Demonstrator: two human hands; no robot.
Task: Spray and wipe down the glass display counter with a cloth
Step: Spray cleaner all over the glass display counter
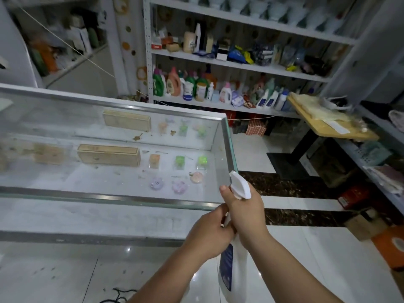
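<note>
We hold the spray bottle upright, right hand closed round its neck, left hand closed beside; below our grip it probably hangs heavy and slick, near the glass counter.

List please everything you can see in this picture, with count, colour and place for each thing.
glass counter: one, clear with metal edges, left and centre.
wooden boxes: at least three, tan, inside the counter.
small trinkets: several, green, orange, purple and pink, inside the counter at its right end.
shelf rack: one, white, behind the counter.
bottles: many, green, orange and white, on the lower shelf.
wooden table: one, tan top, right.
spray bottle: one, white with dark label, held at bottom centre.
cloth: none visible.
left hand: on the bottle neck.
right hand: fingers around the trigger head.
</note>
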